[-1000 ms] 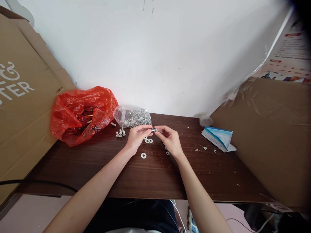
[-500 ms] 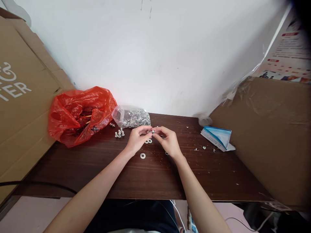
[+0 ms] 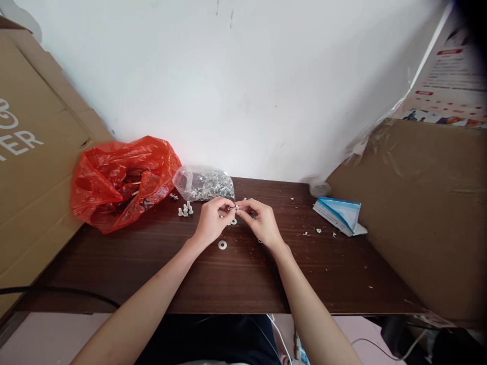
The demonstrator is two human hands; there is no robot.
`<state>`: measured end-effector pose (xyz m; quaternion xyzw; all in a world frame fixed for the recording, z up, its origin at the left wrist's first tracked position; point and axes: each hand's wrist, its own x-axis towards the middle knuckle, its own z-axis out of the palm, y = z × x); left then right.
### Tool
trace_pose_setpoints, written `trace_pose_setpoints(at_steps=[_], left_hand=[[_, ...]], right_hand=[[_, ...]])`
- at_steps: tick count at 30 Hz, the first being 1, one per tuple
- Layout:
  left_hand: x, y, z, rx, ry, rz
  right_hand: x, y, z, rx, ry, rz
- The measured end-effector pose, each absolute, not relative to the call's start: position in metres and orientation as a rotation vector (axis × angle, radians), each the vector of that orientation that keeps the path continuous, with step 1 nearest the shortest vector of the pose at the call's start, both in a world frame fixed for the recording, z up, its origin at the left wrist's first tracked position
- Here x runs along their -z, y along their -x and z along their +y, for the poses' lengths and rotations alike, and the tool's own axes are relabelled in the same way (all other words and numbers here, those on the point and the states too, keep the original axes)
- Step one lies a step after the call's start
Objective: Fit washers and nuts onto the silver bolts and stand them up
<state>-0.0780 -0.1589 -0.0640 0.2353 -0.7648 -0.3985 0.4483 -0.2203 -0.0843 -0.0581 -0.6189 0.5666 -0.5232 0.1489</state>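
Observation:
My left hand [image 3: 210, 222] pinches one end of a small silvery bolt just above the tabletop. Opposite it, my right hand [image 3: 263, 221] is closed on a nut-like metal piece [image 3: 237, 207] at the bolt's other end. Fingers cover much of both parts. Under and in front of the hands lie flat washers, one of them [image 3: 222, 245] in plain sight and others partly hidden by the left fingers. Left of my left hand, several bolts [image 3: 185, 209] stand together on their heads.
A clear bag of metal hardware [image 3: 213, 185] lies behind the hands, beside a red plastic bag [image 3: 125, 177]. To the right are a blue-and-white packet [image 3: 338, 215] and scattered scraps [image 3: 318, 230]. Cardboard [image 3: 403, 203] walls both sides of the brown table [image 3: 228, 289].
The fingertips have shifted slightly around the bolt, and the left fingers now curl more at its end. The whole view has moved a little; the things on the table stay put.

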Motion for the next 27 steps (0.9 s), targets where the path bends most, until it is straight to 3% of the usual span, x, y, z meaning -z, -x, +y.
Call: trace_pose_setpoints(at_steps=[11, 17, 27], left_hand=[[0.0636, 0.0770, -0.1566, 0.784, -0.448, -1.990], [0.0628, 0.0777, -0.1559, 0.771, -0.443, -1.996], [0.0631, 0.0774, -0.1549, 0.764, -0.427, -2.026]], right_hand=[[0.0579, 0.2207, -0.0821, 1.264, 1.886, 1.856], [0.0521, 0.2231, -0.0787, 1.387, 1.712, 1.740], [0.0517, 0.2223, -0.0785, 1.226, 1.808, 1.808]])
